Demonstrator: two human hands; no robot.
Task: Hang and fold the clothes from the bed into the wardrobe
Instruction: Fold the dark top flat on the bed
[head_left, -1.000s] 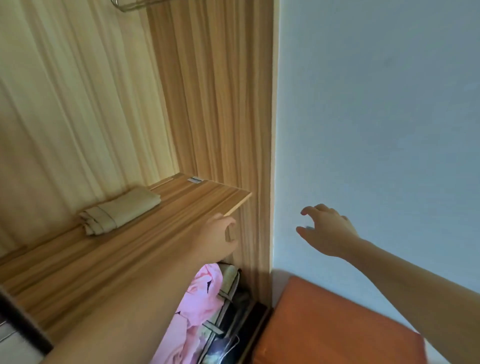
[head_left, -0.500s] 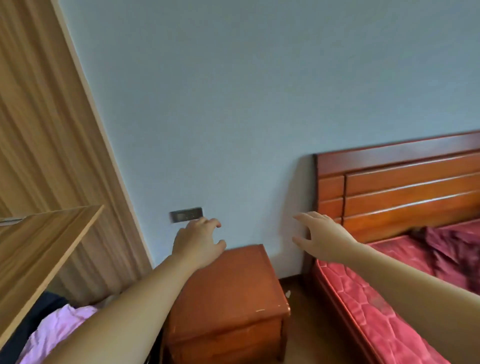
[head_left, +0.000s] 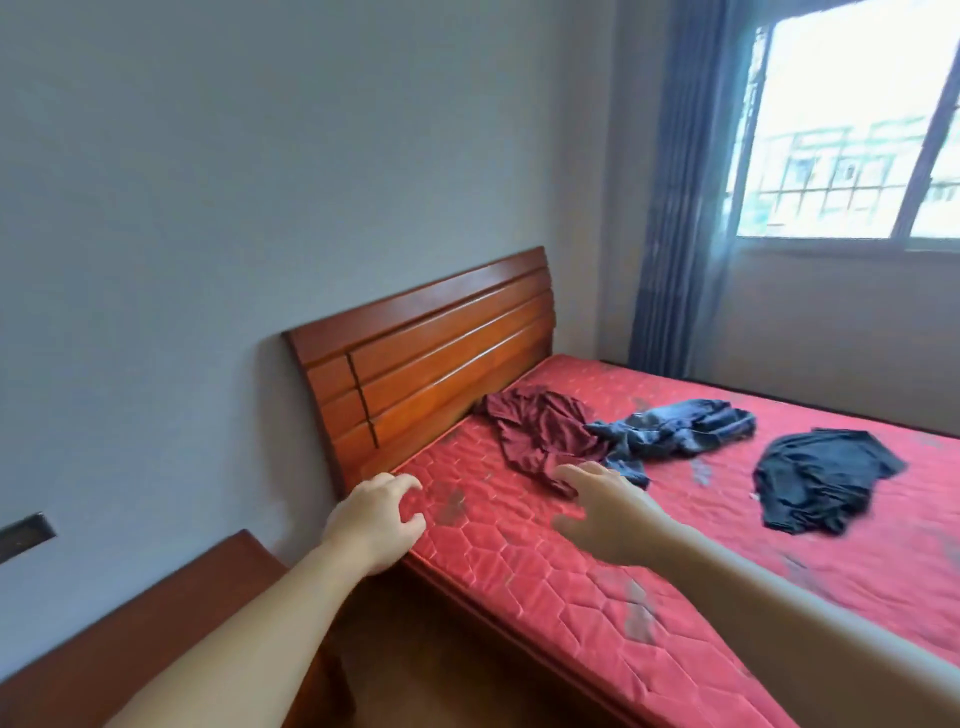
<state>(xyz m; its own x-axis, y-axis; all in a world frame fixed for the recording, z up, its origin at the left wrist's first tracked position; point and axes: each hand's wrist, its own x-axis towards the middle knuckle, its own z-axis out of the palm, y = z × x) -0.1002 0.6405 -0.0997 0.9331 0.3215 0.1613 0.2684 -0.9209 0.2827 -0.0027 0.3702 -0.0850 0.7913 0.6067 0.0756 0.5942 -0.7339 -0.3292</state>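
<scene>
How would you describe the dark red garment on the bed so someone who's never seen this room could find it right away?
Start at the wooden headboard of the bed with the red mattress. The dark red garment lies crumpled just below it, nearest the right hand. The two other garments are a blue one touching it and a black one lying apart.

This is a bedroom in a home. A bed (head_left: 571, 561) with a red quilted mattress and a brown wooden headboard (head_left: 431, 358) stands against a plain grey-blue wall (head_left: 234, 182). Some clothes (head_left: 670, 431) lie loose on the mattress. A low wooden bedside cabinet (head_left: 156, 623) stands just beside the bed. At the far side there is a window (head_left: 852, 130) with a blue curtain (head_left: 675, 208), and other buildings show outside.
</scene>
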